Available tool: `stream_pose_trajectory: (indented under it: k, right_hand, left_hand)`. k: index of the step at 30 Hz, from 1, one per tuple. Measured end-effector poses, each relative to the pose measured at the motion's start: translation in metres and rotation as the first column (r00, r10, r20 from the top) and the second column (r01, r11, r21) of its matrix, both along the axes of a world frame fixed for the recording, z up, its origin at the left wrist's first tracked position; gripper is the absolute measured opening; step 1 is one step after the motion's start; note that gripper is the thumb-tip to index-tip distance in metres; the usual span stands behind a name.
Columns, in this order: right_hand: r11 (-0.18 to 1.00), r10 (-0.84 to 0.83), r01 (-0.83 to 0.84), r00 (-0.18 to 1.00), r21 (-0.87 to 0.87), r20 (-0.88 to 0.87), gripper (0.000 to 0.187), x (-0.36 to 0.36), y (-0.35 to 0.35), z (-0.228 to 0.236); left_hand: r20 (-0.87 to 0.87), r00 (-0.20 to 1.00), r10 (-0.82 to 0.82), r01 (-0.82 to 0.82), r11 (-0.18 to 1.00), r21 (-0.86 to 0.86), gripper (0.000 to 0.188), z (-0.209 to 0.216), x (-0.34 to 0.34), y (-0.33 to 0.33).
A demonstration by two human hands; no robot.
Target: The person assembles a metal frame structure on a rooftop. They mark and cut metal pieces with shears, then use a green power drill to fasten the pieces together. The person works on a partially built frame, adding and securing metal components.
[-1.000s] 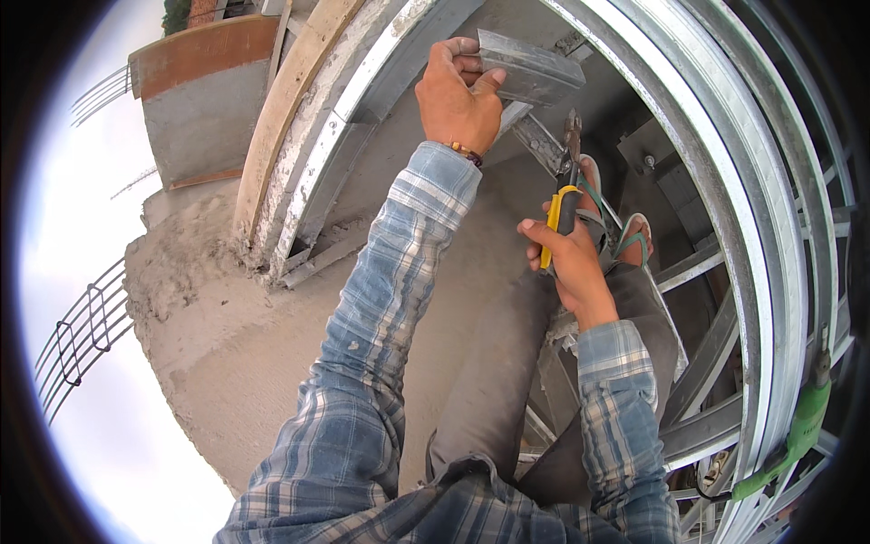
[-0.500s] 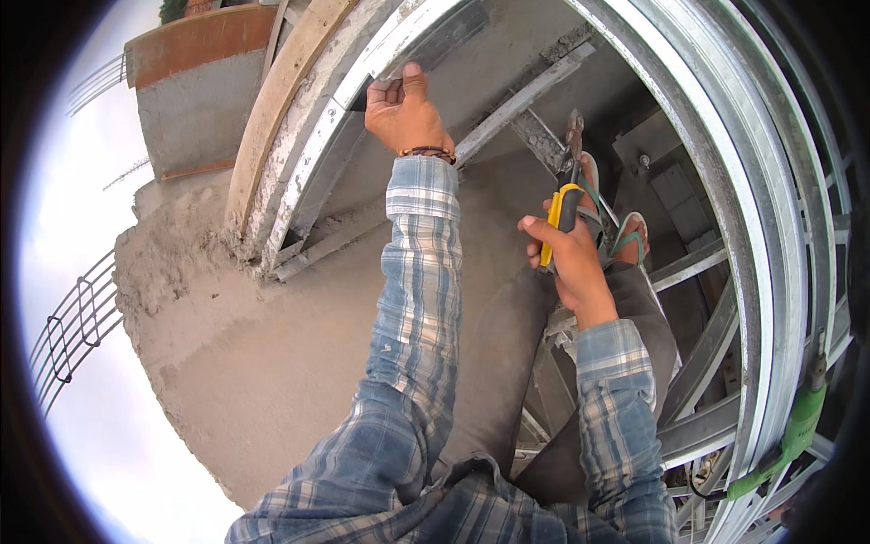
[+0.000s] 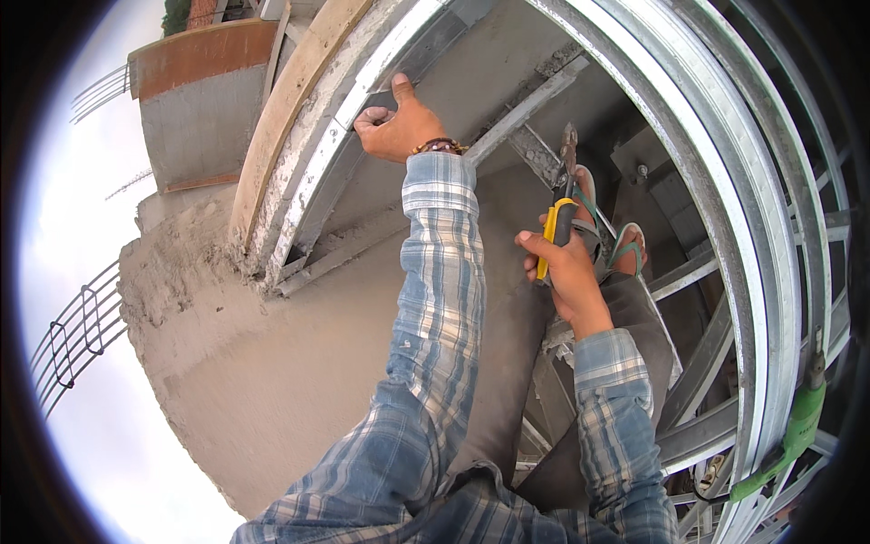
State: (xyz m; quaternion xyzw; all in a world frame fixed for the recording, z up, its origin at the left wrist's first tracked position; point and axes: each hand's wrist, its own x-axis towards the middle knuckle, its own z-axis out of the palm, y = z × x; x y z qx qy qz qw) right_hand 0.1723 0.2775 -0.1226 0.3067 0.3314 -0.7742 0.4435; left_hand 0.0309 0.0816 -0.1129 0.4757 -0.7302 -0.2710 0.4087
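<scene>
My left hand (image 3: 399, 129) is at the curved, bright metal channel (image 3: 337, 127) along the upper left. Its fingers curl around the channel's inner lip, at a dark part between thumb and fingers. My right hand (image 3: 573, 276) is closed around yellow-and-black handles of what look like tin snips (image 3: 561, 218). Their worn, rust-brown jaws point away from me, above my sandalled feet, and touch no channel. A gap of bare surface separates the two hands.
A wooden strip (image 3: 290, 104) runs outside the channel beside rough concrete (image 3: 181, 272). Steel rebar (image 3: 82, 322) juts out at left. Curved metal studs (image 3: 725, 136) sweep down the right, where a green power tool (image 3: 802, 426) hangs. A metal crossbar (image 3: 526, 109) spans the middle.
My left hand has shifted slightly left and down along the channel, its thumb farther from the fingers. The snips have dipped slightly in my right hand. My view has moved a little.
</scene>
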Motion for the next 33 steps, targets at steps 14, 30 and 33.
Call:
stream_pose_trajectory:
  k: [14, 30, 33]
  right_hand:
    - [0.999, -0.013, 0.013, 1.000, -0.037, -0.016, 0.065, 0.000, 0.001, 0.000]
    - [1.000, -0.021, 0.021, 0.997, -0.002, -0.068, 0.067, 0.000, 0.006, 0.001]
    - [1.000, -0.022, 0.021, 0.999, -0.004, -0.047, 0.065, 0.000, 0.005, 0.004]
  left_hand:
    - [0.735, 0.483, -0.475, 0.875, 0.261, -0.407, 0.051, 0.031, -0.025, -0.034]
    - [0.915, -0.331, -0.232, 0.910, 0.178, 0.374, 0.052, 0.118, -0.125, -0.033]
    - [0.935, -0.275, -0.224, 0.918, 0.228, 0.325, 0.055, 0.120, -0.122, -0.028]
